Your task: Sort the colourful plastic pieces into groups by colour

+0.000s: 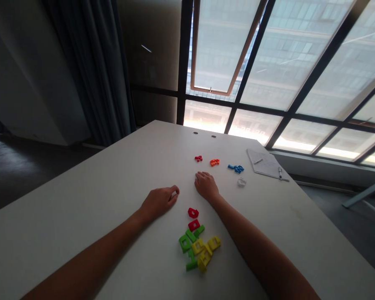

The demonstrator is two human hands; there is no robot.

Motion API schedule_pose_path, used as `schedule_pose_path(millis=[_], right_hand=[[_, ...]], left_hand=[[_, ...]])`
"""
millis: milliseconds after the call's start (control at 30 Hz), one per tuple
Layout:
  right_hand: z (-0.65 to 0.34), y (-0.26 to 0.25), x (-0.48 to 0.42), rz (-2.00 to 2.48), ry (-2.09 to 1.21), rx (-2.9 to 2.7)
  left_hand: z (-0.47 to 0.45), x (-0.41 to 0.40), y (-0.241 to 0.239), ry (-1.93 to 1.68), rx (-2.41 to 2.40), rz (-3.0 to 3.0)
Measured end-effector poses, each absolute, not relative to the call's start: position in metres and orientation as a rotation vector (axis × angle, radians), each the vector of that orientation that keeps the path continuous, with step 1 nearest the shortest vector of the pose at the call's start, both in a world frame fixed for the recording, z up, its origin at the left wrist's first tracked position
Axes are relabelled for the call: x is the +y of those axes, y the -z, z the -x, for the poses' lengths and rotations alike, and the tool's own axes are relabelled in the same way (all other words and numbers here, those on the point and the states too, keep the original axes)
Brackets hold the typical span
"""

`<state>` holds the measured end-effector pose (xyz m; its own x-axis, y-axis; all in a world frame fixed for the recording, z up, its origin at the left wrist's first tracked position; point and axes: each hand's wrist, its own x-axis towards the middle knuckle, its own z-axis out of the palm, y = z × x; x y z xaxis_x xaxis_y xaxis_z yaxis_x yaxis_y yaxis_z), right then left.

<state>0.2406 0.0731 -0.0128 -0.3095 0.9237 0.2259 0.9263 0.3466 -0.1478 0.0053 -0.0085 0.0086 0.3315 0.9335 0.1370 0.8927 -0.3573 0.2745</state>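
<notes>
On smooth tabletop (112, 187), blocky plastic pieces (198, 246)

Single head view, facing forward-down across table (112, 179) toward window (284, 62); left hand (158, 201), right hand (206, 186) close below.

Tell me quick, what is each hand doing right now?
Left hand: loosely curled on the table; cannot tell if it holds anything.
Right hand: open, palm down on the table, holding nothing.
</notes>
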Motion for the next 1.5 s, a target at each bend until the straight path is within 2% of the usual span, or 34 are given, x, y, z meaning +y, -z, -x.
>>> schedule_pose_path(millis=[267, 500, 667, 833, 1100, 1500], right_hand=[[-0.265, 0.021, 0.007, 1.39, -0.117, -2.378], [-0.279, 0.012, -0.025, 0.926, -0.223, -2.229], [-0.278, 0.004, -0.032, 0.719, -0.285, -2.424], [-0.279, 0.005, -0.023, 0.873, -0.207, -2.443], [-0.28, 0.006, 0.011, 1.363, 0.005, -2.448], [-0.24, 0.01, 0.085, 1.637, -0.007, -2.485]], left_hand=[[-0.005, -0.008, -0.007, -0.423, 1.685, -2.435], [-0.004, -0.01, -0.007, -0.456, 1.672, -2.436], [-0.004, -0.01, -0.008, -0.453, 1.666, -2.438], [-0.005, -0.01, -0.009, -0.447, 1.67, -2.423], [-0.008, -0.01, -0.008, -0.408, 1.726, -2.44], [-0.009, -0.009, -0.009, -0.392, 1.739, -2.411]])
